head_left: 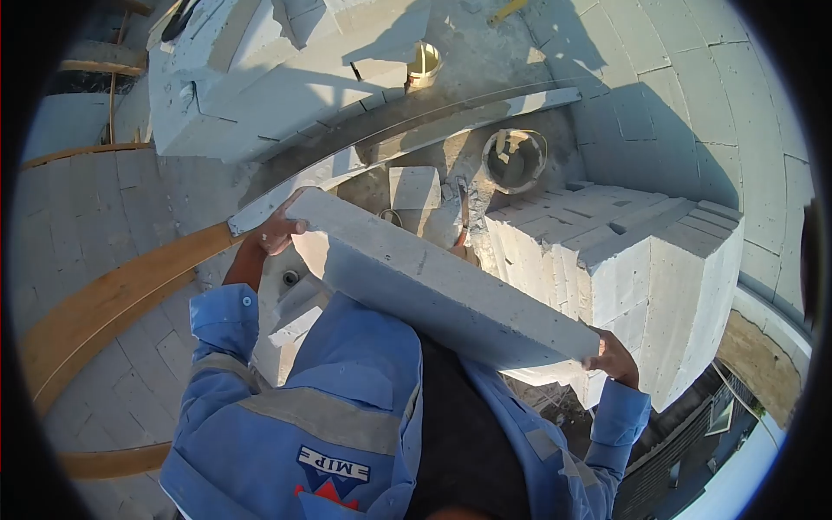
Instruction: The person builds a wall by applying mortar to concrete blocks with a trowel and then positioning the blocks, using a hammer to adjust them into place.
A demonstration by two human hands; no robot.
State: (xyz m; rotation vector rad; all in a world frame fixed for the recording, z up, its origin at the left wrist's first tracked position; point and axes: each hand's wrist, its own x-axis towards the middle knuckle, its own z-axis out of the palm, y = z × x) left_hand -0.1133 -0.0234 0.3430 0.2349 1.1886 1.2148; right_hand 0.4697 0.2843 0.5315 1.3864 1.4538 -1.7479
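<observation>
Left hand [277, 232] pinching one end of a long pale block [442, 282], held before a blue jacket [347, 381]; beyond it, a round bucket [515, 190]; right hand [615, 359] gripping the other end, near stacked blocks [620, 269].

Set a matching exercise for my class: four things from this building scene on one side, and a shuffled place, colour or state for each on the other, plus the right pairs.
Things
1. Long block
2. Jacket
3. Wooden board
4. Large bucket

Places, colours or states
A. Brown, at the picture's left
B. Standing near the stacked blocks
C. Held near its ends by the left hand and right hand
D. Blue with grey bands

Pairs: 1-C, 2-D, 3-A, 4-B
</observation>
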